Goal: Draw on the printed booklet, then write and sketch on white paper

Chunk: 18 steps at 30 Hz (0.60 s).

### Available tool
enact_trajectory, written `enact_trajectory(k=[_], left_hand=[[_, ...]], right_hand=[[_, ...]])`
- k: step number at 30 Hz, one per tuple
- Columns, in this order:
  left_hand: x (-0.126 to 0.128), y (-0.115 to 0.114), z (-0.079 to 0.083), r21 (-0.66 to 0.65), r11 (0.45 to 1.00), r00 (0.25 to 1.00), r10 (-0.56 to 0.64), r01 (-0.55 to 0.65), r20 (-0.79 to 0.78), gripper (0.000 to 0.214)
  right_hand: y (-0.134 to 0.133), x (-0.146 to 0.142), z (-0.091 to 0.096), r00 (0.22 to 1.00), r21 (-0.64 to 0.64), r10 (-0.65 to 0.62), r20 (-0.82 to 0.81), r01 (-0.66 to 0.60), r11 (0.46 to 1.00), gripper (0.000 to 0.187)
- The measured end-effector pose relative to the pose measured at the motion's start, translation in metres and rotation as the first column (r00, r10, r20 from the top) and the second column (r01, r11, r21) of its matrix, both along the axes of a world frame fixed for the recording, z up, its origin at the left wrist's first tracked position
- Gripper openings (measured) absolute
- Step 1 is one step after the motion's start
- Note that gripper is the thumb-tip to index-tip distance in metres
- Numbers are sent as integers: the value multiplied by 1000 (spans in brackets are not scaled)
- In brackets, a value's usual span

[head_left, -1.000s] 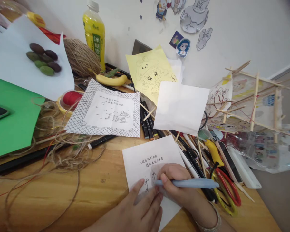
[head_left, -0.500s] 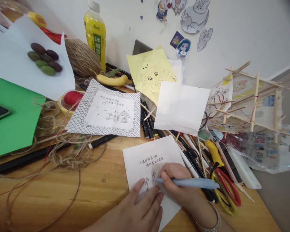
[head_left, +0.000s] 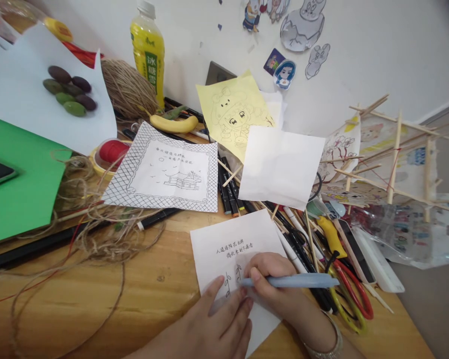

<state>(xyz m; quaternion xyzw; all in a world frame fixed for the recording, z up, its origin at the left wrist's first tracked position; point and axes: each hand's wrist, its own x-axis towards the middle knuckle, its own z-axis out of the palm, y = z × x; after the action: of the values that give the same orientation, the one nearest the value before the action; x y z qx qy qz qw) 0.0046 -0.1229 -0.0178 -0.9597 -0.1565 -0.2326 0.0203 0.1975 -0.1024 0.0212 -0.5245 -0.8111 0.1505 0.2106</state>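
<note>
A white sheet of paper (head_left: 213,239) lies tilted at the table's front, bearing two handwritten lines and small leafy stem drawings below them. My right hand (head_left: 275,281) grips a light blue pen (head_left: 307,280), its tip at the right-hand stem. Flat across the sheet's lower left, my left hand (head_left: 213,319) holds it down with fingers stretched out. Above it are a bordered drawing of a pavilion (head_left: 175,174), a blank white sheet (head_left: 280,164) and a yellow sheet with a cartoon drawing (head_left: 232,114).
Markers (head_left: 228,192), scissors (head_left: 353,294) and a phone (head_left: 355,249) crowd the right. Behind stands a stick frame (head_left: 396,154). Loose twine (head_left: 112,239), green card (head_left: 22,184) and a sheet with olives (head_left: 101,119) lie left; a yellow bottle (head_left: 147,55) stands behind.
The pen's rear end has tipped slightly upward while its tip stays near the right-hand stem. My left hand has hardly moved.
</note>
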Motion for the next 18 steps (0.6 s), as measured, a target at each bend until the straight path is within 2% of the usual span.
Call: enact_trajectory(k=[12,18], left_hand=[[-1,-2,1,8,1000,1000,18,-18,23,28],[1,-2,-4,17,1000,999,2,-3,38,24]], right_hand=[[1,-3,0,1000,52,0,15,-1,999,30],[1,-3,2,999,73,-14,50,10,997,31]])
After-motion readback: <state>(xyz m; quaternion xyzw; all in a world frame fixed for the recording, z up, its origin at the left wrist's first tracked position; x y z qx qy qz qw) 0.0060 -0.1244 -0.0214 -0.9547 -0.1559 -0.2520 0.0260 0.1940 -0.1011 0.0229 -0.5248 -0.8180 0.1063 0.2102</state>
